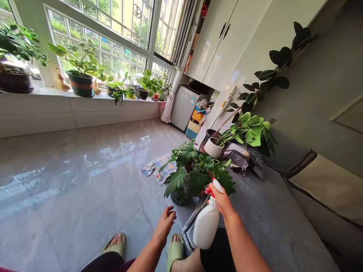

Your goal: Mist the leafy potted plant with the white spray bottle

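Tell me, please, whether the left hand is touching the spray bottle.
Apart: the head view shows grey floor and striped cloth between the left hand and the spray bottle.

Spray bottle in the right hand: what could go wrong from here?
The spray bottle might slip: the right hand grips it up by its red trigger, while the left hand is apart from it, giving no support.

The bottle's head is close to the leafy plant, so a careless move might bend or tear leaves.

Any drips could make the glossy tiled floor slippery under the green slippers.
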{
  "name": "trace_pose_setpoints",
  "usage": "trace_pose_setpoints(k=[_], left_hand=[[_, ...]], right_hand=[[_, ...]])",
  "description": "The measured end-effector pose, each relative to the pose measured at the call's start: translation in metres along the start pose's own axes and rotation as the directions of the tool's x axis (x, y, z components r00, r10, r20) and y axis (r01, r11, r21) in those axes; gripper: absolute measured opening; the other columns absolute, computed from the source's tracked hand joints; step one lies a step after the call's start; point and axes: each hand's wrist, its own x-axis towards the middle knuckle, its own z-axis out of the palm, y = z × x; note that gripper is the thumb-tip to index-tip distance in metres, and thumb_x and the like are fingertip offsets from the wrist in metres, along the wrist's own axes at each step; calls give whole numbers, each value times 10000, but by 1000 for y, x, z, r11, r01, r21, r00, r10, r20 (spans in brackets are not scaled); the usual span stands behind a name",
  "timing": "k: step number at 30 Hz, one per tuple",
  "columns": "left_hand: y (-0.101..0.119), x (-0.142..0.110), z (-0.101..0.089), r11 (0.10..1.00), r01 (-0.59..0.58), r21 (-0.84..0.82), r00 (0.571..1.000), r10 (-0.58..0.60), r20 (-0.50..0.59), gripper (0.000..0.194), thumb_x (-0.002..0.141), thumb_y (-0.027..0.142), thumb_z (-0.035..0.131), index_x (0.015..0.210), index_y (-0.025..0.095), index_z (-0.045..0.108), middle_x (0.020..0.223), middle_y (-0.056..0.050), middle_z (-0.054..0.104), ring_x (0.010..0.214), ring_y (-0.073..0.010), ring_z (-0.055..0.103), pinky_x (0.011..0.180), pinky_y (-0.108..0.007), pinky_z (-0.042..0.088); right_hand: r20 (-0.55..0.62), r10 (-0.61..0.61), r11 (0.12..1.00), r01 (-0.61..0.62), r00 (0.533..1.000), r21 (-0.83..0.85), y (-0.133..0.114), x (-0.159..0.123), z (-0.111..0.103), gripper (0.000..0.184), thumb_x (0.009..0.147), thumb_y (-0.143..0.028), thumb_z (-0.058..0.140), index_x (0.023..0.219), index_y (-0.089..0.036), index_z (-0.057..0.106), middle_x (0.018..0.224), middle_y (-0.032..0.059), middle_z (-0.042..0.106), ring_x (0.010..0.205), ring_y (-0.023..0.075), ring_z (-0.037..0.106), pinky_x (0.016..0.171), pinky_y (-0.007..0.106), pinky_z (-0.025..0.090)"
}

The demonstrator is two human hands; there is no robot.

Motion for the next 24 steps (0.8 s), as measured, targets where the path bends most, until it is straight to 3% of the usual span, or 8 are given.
trace_pose_setpoints(k=[3,7,15,20,24], left_hand=[[0,2,3,1000,-2,3,1000,2,9,421,708,315,764,1111,237,672,1029,-97,737,999,-319,707,908,-440,504],[3,3,4,1000,-4,17,1000,3,16,394,728,322,739,1107,241,667,1032,-96,750,1027,-326,715,909,-444,530],[14,-7,0,998,-1,68,1000,0,14,452,709,359,724,1131,215,650,1086,-128,748,1036,-341,724,909,-456,525],[23,-17,-2,996,-11,88,999,8,33,552,674,436,719,1165,194,642,1130,-138,746,1043,-318,725,910,-434,529],[29,-22,-1,995,-8,104,999,4,40,574,663,454,682,1167,187,618,1132,-148,743,1035,-310,720,892,-425,528]], right_hand=[[-9,-54,999,54,998,-5,-4,-11,2,707,612,-726,891,1059,-218,689,855,37,759,761,239,761,450,281,570],[-48,-156,988,154,987,-27,-5,-24,2,716,661,-791,837,1063,-219,684,926,40,770,675,190,721,483,292,585],[-86,-273,961,268,958,-66,15,-39,-13,637,773,-784,776,1083,-232,708,983,66,767,665,174,689,495,280,581],[-117,-249,968,245,961,-45,17,-39,-18,679,723,-817,791,1029,-215,720,926,57,769,655,168,688,499,268,591],[-189,-195,981,195,962,-23,16,-34,-17,774,590,-878,815,951,-201,707,799,26,737,608,165,665,437,266,561]])
